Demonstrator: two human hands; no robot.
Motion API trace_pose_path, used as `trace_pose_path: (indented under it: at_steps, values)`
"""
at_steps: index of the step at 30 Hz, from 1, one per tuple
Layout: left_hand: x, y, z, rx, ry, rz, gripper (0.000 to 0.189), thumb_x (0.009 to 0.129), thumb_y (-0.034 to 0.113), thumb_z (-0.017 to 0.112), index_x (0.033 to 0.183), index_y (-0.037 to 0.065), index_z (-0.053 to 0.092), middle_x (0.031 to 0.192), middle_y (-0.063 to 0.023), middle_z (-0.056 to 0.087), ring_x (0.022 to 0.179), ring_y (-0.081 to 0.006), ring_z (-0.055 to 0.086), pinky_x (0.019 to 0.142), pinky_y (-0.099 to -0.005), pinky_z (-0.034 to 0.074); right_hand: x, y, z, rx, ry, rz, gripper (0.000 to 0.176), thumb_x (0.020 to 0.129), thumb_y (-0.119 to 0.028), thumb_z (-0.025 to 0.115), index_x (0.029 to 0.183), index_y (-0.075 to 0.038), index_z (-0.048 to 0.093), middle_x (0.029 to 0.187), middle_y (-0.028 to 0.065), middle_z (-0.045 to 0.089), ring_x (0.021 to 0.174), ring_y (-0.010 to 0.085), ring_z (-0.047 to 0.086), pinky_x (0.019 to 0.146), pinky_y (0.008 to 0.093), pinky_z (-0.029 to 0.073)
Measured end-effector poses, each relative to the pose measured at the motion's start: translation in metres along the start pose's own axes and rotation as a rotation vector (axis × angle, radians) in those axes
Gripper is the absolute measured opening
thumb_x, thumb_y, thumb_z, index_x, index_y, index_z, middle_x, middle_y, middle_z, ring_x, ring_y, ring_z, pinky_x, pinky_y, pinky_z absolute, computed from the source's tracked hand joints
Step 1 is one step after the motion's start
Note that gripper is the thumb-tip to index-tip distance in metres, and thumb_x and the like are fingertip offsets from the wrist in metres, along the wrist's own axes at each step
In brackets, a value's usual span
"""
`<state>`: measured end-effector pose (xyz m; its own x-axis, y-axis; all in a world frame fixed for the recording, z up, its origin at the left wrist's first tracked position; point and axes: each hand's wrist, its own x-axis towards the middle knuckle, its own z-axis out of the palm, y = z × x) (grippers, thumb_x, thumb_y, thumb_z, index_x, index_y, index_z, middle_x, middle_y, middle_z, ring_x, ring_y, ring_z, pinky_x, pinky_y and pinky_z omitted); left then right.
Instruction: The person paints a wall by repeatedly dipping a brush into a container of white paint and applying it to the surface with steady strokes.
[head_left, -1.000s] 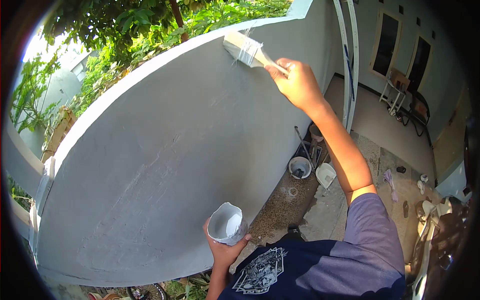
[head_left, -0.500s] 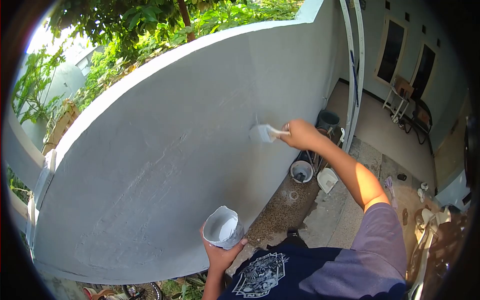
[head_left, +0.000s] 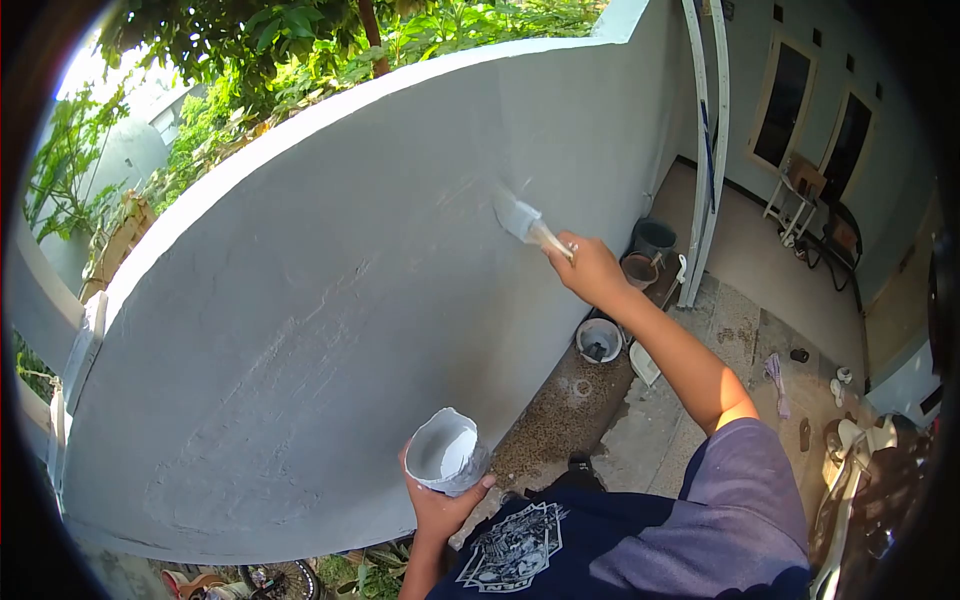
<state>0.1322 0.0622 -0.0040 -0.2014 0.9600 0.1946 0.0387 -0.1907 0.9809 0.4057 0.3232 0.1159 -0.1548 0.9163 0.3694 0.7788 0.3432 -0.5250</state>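
My right hand [head_left: 592,270] is closed around the handle of a paintbrush [head_left: 520,219]. The brush's bristles, coated in light grey-blue paint, are against the grey wall [head_left: 390,230], tilted up and to the left. In my left hand [head_left: 440,508] is a paint cup [head_left: 446,455] with a ragged rim, held upright low in front of the wall. Pale paint shows inside the cup, and its outside is smeared with paint.
At the wall's foot stand a pail [head_left: 600,341] and a dark bucket [head_left: 653,238]. A white dustpan-like item [head_left: 645,362] lies beside them. Metal posts [head_left: 708,150] rise at the wall's far end. A chair [head_left: 843,240] stands by the house; a bicycle wheel [head_left: 300,580] shows below.
My right hand has moved the paintbrush upward and slightly left along the wall, turning its bristles more upward. My left hand and the paint cup have stayed nearly still.
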Motion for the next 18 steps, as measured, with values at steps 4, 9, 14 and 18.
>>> trace_pose_path:
  at_steps: [4, 9, 14, 18]
  values:
    - [0.001, -0.003, -0.005, 0.037, -0.007, 0.000, 0.107, 0.064, 0.022, 0.097, 0.142, 0.000, 0.027, 0.133, -0.0195, 0.051, 0.125, -0.0288, 0.055, 0.106, -0.0440, 0.044, -0.036, 0.067, 0.042, -0.193, -0.209, 0.032, 0.031, 0.092, -0.034, 0.065, 0.098, -0.005, 0.072, 0.077, 0.0210, 0.069, 0.077, 0.0417, 0.068, 0.072, 0.0488, 0.054]
    - [0.009, -0.001, -0.001, 0.012, -0.076, 0.040, 0.107, 0.064, 0.021, 0.097, 0.142, 0.000, 0.027, 0.134, -0.0197, 0.050, 0.126, -0.0289, 0.054, 0.106, -0.0444, 0.044, -0.010, 0.042, 0.008, -0.154, -0.166, 0.007, 0.032, 0.090, -0.034, 0.068, 0.098, -0.004, 0.075, 0.074, 0.0200, 0.069, 0.072, 0.0389, 0.069, 0.068, 0.0464, 0.054]
    - [0.012, -0.001, 0.003, 0.030, -0.115, 0.055, 0.106, 0.063, 0.020, 0.097, 0.141, 0.000, 0.028, 0.134, -0.0196, 0.051, 0.125, -0.0287, 0.055, 0.106, -0.0440, 0.045, 0.036, -0.042, -0.079, 0.149, 0.365, -0.143, 0.033, 0.092, -0.034, 0.069, 0.087, -0.002, 0.070, 0.060, 0.0143, 0.062, 0.052, 0.0268, 0.060, 0.056, 0.0395, 0.046]
    - [0.009, 0.001, 0.005, 0.020, -0.096, 0.043, 0.104, 0.063, 0.019, 0.097, 0.140, -0.001, 0.029, 0.131, -0.0191, 0.053, 0.123, -0.0284, 0.057, 0.106, -0.0437, 0.045, 0.046, -0.052, -0.088, 0.234, 0.543, -0.273, 0.036, 0.095, -0.034, 0.065, 0.081, -0.001, 0.061, 0.057, 0.0143, 0.056, 0.051, 0.0283, 0.057, 0.055, 0.0423, 0.044]
